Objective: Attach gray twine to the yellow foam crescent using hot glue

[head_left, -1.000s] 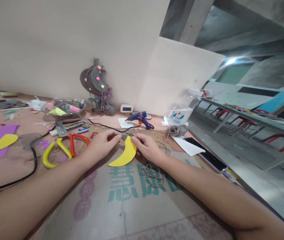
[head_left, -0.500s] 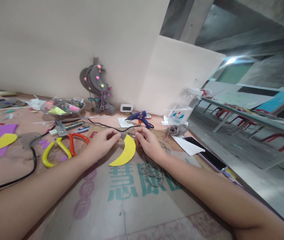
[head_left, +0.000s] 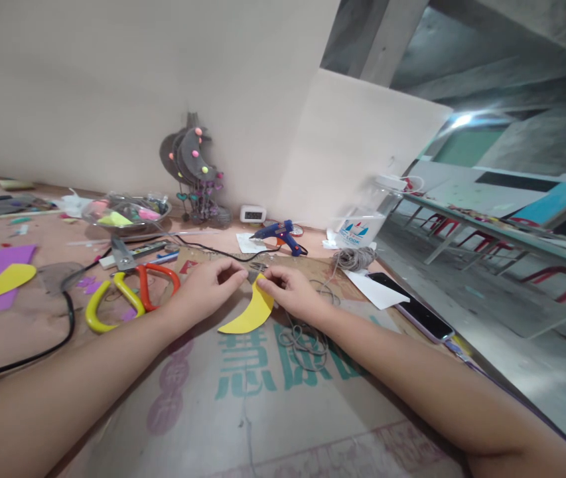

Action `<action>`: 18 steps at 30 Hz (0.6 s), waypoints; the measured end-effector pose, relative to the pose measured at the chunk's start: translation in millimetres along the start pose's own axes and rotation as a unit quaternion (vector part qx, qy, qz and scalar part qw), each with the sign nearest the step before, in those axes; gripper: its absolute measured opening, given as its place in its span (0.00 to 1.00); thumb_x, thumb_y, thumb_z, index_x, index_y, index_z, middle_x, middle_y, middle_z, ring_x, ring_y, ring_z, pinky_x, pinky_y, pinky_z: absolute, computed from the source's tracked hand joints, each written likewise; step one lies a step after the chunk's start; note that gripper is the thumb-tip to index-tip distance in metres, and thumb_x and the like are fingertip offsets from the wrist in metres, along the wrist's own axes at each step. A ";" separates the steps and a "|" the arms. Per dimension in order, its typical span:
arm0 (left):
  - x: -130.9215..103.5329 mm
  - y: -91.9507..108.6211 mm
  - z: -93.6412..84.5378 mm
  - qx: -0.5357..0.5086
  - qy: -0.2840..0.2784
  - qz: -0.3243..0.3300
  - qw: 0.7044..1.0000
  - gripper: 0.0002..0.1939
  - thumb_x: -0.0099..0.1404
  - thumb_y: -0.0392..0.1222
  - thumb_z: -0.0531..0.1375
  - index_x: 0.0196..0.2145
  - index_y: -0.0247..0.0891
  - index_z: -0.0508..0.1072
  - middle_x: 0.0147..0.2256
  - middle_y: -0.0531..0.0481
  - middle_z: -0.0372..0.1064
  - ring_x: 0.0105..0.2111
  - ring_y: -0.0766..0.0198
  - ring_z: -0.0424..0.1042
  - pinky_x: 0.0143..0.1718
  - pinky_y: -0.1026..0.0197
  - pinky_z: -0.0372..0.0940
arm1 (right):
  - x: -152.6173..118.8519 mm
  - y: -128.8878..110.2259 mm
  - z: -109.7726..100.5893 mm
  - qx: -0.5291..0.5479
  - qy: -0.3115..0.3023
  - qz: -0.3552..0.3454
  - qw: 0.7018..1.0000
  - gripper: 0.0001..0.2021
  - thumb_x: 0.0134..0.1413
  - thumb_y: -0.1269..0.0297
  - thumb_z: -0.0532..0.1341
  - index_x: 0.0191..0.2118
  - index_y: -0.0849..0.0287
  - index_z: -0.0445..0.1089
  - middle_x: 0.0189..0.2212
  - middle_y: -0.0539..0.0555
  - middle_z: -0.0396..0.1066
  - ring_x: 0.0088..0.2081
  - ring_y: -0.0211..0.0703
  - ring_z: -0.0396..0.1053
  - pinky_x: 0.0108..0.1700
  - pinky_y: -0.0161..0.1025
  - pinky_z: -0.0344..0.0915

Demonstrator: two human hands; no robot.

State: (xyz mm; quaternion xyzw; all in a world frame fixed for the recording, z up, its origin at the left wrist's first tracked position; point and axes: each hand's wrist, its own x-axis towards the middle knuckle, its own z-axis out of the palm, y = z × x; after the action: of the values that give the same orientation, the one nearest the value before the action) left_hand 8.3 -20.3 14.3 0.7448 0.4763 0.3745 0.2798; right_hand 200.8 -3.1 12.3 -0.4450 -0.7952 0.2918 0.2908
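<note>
The right hand (head_left: 290, 290), off the yellow crescent cutout (head_left: 251, 316) half a second ago, now pinches its top, seemingly steadying it; the left hand's (head_left: 212, 287) grip is unclear.

Plain yellow crescent-shaped cutout (head_left: 253, 315)

- Worktop (head_left: 54, 240): pinkish surface, set against a pale wall.
- Cardboard sheet (head_left: 203, 415): lies flat at front centre, printed with green characters.
- Left: purple sheet (head_left: 20, 260); black cable (head_left: 69, 325), running toward the rear; scissors (head_left: 115, 307) with yellow and orange handles.
- Rear, left to right: clear dish (head_left: 164, 219) of coloured pieces; digital clock (head_left: 253, 214), upright; blue glue gun (head_left: 283, 234), beside the clock; clear container (head_left: 362, 229).
- Right edge: phone (head_left: 415, 311), partly beneath white paper (head_left: 375, 291).
</note>
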 end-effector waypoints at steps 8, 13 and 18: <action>1.0 -5.1 1.7 0.011 0.001 0.005 1.000 0.13 0.62 0.49 0.52 0.32 0.39 0.71 0.29 0.53 0.70 0.30 0.64 0.67 0.31 0.63 0.59 | -0.6 4.0 -1.9 -0.025 -0.020 -0.016 0.999 0.11 0.56 0.61 0.52 0.29 0.61 0.65 0.24 0.48 0.62 0.26 0.34 0.59 0.27 0.30 0.54; 0.0 -4.1 0.6 0.006 0.003 0.004 1.000 0.13 0.61 0.49 0.52 0.32 0.38 0.71 0.30 0.52 0.70 0.30 0.63 0.67 0.30 0.64 0.59 | -1.3 1.6 -4.8 -0.015 -0.015 -0.036 0.999 0.15 0.59 0.58 0.49 0.27 0.61 0.63 0.23 0.48 0.59 0.26 0.34 0.58 0.28 0.31 0.53; -0.1 -1.8 0.4 0.013 0.002 0.005 1.000 0.14 0.61 0.49 0.51 0.31 0.38 0.70 0.29 0.51 0.70 0.30 0.62 0.68 0.29 0.63 0.59 | -1.1 -0.3 -1.9 -0.019 -0.018 -0.017 1.000 0.16 0.56 0.53 0.53 0.28 0.61 0.66 0.22 0.48 0.60 0.24 0.33 0.56 0.26 0.31 0.51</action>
State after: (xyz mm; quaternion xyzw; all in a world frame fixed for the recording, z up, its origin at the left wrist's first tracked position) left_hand 7.7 -19.6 12.6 0.7496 0.4782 0.3714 0.2672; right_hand 202.5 -3.8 13.6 -0.4313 -0.8132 0.2798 0.2728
